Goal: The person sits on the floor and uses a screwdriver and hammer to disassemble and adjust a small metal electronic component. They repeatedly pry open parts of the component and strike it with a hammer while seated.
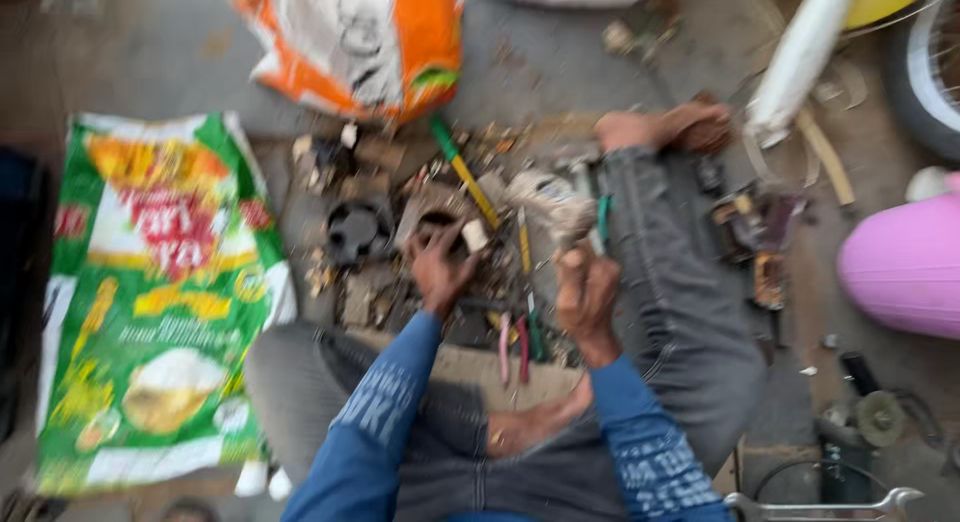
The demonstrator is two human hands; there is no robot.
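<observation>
The picture is blurred. My left hand [438, 267] reaches into a heap of small tools and scrap parts [430, 212] on the ground, fingers spread over a dark part with a pale block beside it. My right hand [587, 292] is closed around a thin green-handled tool [602, 220] that points away from me. I sit cross-legged in grey trousers and blue sleeves, one leg stretched toward the upper right. Pliers with red and green handles [520, 342] lie between my hands, near my bare foot.
A flattened green printed sack [150, 292] lies on the left. An orange and white sack [360, 42] stands at the top. A pink round container [905, 267], a wheel [925, 72] and a metal spanner [820, 502] are at the right.
</observation>
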